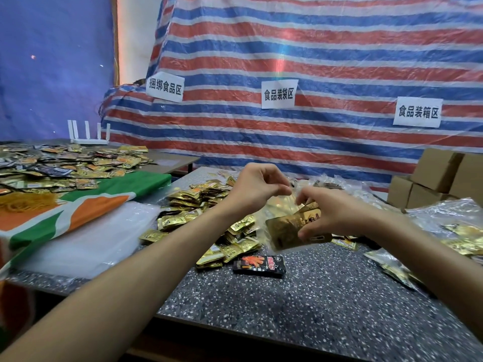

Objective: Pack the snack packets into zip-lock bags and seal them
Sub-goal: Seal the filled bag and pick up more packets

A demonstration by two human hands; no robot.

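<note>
A clear zip-lock bag (pixel 277 205) hangs above the speckled table (pixel 300 309), held up between both hands. My left hand (pixel 257 186) pinches the bag's top edge on the left side. My right hand (pixel 332 212) pinches the top edge on the right and also grips gold snack packets (pixel 290 231) that sit in the lower part of the bag. A heap of loose gold packets (pixel 209 215) lies on the table under and left of my hands. One black packet with an orange print (pixel 258 266) lies apart, nearer to me.
A stack of empty clear bags (pixel 86 241) lies on the left beside a green, orange and white cloth (pixel 78 205). More packets (pixel 65 165) cover the far left table. Filled clear bags (pixel 449 231) lie at the right, with cardboard boxes (pixel 439 176) behind them.
</note>
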